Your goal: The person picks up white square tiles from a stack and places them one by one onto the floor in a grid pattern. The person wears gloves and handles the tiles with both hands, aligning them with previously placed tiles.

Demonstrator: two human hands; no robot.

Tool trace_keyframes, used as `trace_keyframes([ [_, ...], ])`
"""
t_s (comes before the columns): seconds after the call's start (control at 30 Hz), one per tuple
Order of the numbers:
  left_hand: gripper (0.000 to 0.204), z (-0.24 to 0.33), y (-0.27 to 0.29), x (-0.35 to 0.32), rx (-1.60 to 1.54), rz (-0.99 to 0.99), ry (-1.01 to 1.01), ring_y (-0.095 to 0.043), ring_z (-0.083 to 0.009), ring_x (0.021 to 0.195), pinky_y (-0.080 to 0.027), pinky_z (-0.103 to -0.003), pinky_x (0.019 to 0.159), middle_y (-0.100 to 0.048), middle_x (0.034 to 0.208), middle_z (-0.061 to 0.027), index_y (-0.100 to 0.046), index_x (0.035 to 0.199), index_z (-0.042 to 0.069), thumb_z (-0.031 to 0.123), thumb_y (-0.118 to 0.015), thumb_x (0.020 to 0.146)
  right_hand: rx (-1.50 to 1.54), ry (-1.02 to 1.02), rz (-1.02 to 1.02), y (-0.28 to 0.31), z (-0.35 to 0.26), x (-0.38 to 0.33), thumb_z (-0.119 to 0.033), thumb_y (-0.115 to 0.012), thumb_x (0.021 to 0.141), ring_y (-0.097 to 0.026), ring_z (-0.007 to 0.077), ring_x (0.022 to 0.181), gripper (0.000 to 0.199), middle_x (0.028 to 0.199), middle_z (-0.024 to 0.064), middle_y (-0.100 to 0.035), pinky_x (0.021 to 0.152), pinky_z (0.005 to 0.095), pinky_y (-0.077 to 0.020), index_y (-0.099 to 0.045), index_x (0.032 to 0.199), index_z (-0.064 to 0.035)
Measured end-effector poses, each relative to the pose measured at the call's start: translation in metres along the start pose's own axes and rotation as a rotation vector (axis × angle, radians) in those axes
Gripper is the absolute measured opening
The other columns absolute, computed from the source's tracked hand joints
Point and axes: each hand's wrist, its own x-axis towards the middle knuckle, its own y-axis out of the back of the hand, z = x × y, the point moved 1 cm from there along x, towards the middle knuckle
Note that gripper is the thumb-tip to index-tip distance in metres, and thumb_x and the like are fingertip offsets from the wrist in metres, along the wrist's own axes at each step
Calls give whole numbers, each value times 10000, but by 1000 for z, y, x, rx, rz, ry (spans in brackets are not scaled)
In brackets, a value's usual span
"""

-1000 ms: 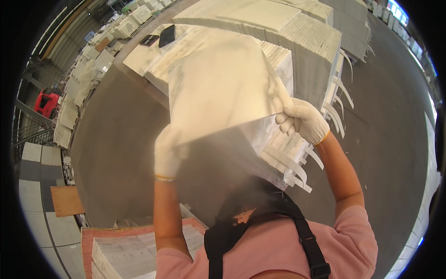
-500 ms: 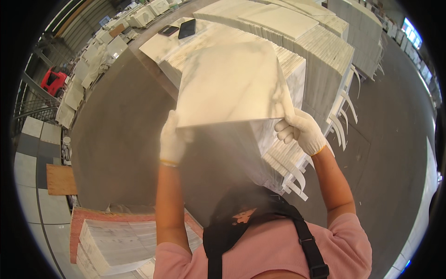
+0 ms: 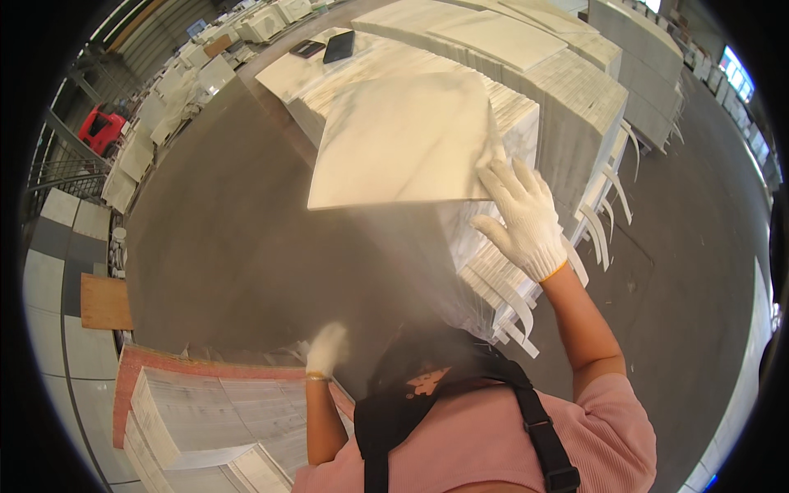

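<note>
A white marble tile (image 3: 403, 140) with faint grey veining lies on the near end of a stack of tiles (image 3: 519, 131), its front edge jutting out over the floor. At the tile's right front corner is my right hand (image 3: 524, 215), in a white knitted glove with an orange-edged cuff. Its fingers are stretched out and the thumb stands apart; the fingertips seem to rest on the tile's edge. My left hand (image 3: 327, 349), gloved alike, is low and close to my body, away from the tile. Motion blurs its fingers, and nothing shows clearly in it.
A black phone (image 3: 339, 47) and a small dark object (image 3: 306, 48) lie on the stack's far end. More tile stacks (image 3: 567, 90) stand behind, with white strips (image 3: 593, 234) sticking out at floor level. A red-edged crate (image 3: 131, 386) holds tiles at lower left. A red vehicle (image 3: 101, 129) stands far left.
My left hand has let go of the tile's left corner and dropped back toward my body. My right hand has opened from its grip at the corner. The tile sits slightly differently.
</note>
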Motion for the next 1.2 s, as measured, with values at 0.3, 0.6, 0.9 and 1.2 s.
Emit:
trace_keyframes([
  [0.3, 508, -110, 1, -70, 456, -58, -192, -671, -176, 683, -544, -323, 632, -686, 857, -88, -635, 1250, 15, 419, -587, 947, -14, 50, -239, -13, 58, 69, -482, -442, 1028, -489, 327, 1350, 514, 1432, 89, -589, 1103, 486, -372, -616, 1345, -116],
  [0.6, 320, -168, -5, -114, 303, -5, -14, -656, -289, 836, -558, -422, 693, -635, 993, -100, -629, 1131, 130, 190, -691, 823, -18, 3, -288, 3, 28, 62, -390, -480, 1010, -571, 362, 1186, 456, 1314, 132, -640, 1012, 460, -429, -630, 1300, -72],
  [0.9, 469, -168, -1, -135, 135, 29, -23, -615, -162, 595, -514, -313, 565, -627, 757, -68, -641, 1213, 33, 428, -611, 964, 30, 58, -107, 43, -16, 0, -186, -656, 898, -612, 454, 1139, 200, 1053, 205, -713, 986, 485, -471, -749, 957, -19],
  [1.2, 426, -210, 54, -235, 493, 196, 54, -647, -385, 1130, -478, -489, 972, -692, 1200, -162, -670, 1191, 162, 481, -486, 976, 582, 4, -455, -82, -207, -42, -185, -590, 1013, -639, 299, 1170, 357, 1246, 203, -696, 1062, 400, -452, -672, 1230, 86],
])
